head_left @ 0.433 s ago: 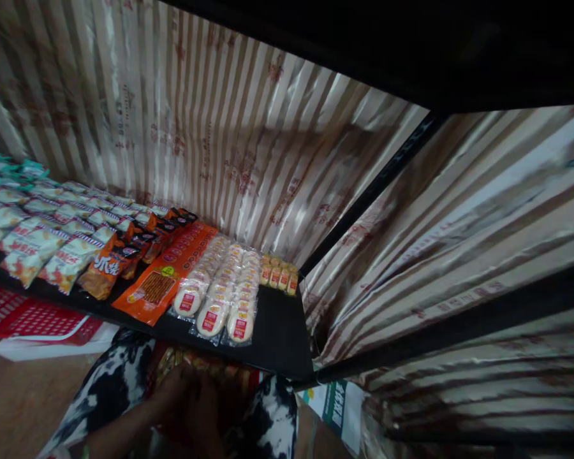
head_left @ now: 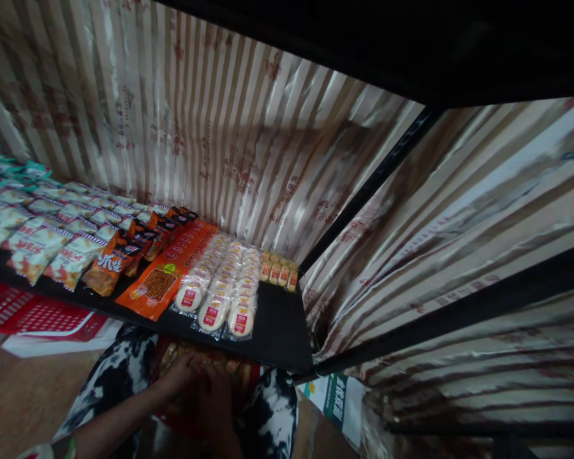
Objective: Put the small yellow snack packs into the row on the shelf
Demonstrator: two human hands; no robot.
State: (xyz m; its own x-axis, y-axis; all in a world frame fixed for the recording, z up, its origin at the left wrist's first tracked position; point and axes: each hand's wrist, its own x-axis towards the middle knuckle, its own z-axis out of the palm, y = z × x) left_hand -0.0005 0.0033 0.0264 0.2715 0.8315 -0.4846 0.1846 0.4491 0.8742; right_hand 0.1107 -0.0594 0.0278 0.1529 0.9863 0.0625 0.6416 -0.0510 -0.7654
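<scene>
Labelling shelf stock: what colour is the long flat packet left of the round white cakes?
Orange long flat packet, with a green sticker; head view.

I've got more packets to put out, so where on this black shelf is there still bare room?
Bare shelf lies at the right front corner, bordered by the round white cakes on the left, the small yellow packets behind and the striped curtain on the right. A thin strip runs along the front edge. Leftward it is crowded: the orange packet and snack bags sit tightly together.
</scene>
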